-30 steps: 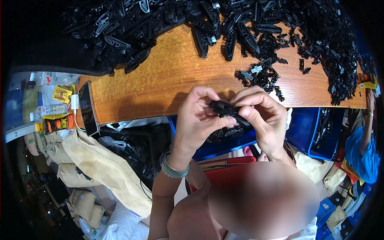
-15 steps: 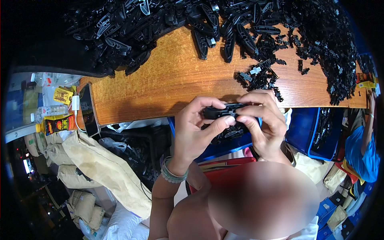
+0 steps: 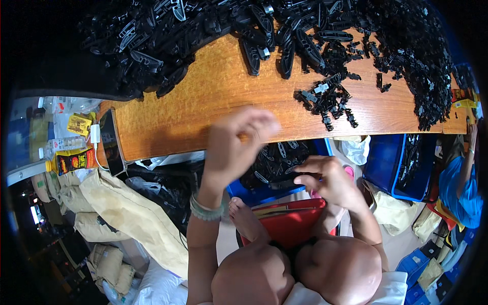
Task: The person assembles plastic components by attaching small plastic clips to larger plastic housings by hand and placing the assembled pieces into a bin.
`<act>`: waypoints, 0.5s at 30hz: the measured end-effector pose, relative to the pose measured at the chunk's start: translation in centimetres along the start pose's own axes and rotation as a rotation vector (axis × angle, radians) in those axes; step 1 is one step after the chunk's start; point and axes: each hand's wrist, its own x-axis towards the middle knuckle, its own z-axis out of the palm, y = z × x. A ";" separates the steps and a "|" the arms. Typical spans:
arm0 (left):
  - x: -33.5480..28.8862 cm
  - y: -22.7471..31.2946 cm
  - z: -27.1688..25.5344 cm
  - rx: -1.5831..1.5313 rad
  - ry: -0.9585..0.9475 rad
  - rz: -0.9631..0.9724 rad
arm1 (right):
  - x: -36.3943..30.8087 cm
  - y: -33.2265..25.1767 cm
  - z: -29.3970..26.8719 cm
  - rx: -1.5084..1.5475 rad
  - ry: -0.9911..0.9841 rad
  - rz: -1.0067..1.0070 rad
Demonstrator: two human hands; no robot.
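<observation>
- Nearest long dark piece (image 3: 282, 184): just below the right fingertips, at the near side of a blue bin (image 3: 250, 195); blur keeps me from telling whether it lies in the bin or hangs above.
- Right hand (image 3: 333, 180): over the bin's right side, thumb and fingers parted, nothing gripped that I can see.
- Left hand (image 3: 231, 145): blurred at the bench edge, fingers curled; I cannot tell how far they are closed, and see nothing held.
- Done, I judge: the black pieces (image 3: 285, 152) gathered in the bin.
- Left: plenty. Long black parts (image 3: 146, 60) heap the far side of the bench (image 3: 203, 101); small clips (image 3: 330, 99) cluster nearer, a larger heap of small parts (image 3: 424, 71) rightward.
- Outward: second blue bin (image 3: 380, 170), partly filled.
</observation>
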 end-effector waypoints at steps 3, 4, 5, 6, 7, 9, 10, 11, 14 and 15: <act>3.5 -2.1 0.7 -0.123 0.291 -0.066 | 0.7 -1.2 1.0 0.045 0.184 0.035; 4.6 -2.0 0.7 0.005 0.386 -0.065 | 0.8 -1.5 0.9 0.095 0.362 -0.041; 5.5 -1.8 0.7 0.133 0.479 -0.062 | 1.0 -1.9 -0.2 -0.054 0.450 -0.131; 6.4 -2.3 0.9 0.132 0.476 -0.059 | 1.8 -2.0 -1.3 -0.117 0.558 -0.171; 6.7 -3.2 1.0 0.353 0.520 0.026 | 3.2 -2.4 -2.4 -0.280 0.640 -0.192; 7.7 -4.2 1.2 0.616 0.587 0.153 | 6.2 -1.5 -4.6 -0.454 0.683 -0.220; 7.9 -4.2 1.2 0.612 0.589 0.157 | 7.0 -1.0 -5.6 -0.479 0.632 -0.153; 8.1 -4.3 1.0 0.542 0.572 0.116 | 7.4 -0.7 -6.3 -0.483 0.593 -0.115; 7.4 -3.4 0.4 0.271 0.532 -0.004 | 7.8 -0.2 -7.6 -0.437 0.513 -0.067; 6.7 -3.1 0.1 0.074 0.505 -0.084 | 7.9 -0.2 -7.7 -0.383 0.473 -0.058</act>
